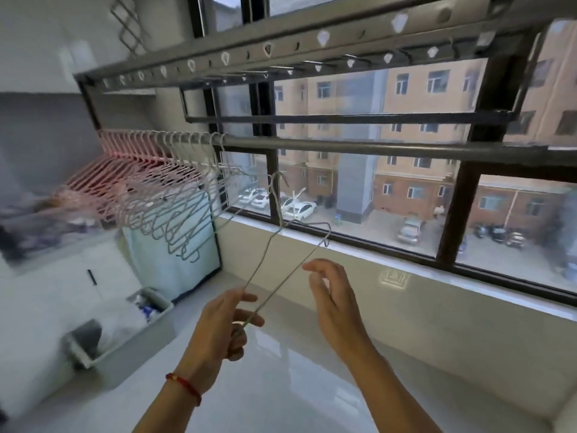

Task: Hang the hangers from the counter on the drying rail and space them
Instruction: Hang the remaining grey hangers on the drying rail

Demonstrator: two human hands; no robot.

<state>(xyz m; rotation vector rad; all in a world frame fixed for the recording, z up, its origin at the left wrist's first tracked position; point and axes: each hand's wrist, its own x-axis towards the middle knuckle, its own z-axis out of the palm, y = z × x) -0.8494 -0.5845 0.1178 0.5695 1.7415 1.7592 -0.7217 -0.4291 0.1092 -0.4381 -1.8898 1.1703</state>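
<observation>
Hanger (282,264): being held up below the drying rail (359,148), hook uppermost.
Left hand (223,326): pinching its lower corner.
Right hand (332,300): hovering beside it, fingers relaxed, gripping nothing.
Hung hangers (162,185): crowding the rail's left end.

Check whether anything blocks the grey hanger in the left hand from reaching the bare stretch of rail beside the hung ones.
Nothing visible does. The left hand grips the grey hanger, its hook below the rail in open air. The hung hangers sit left of that stretch.
</observation>
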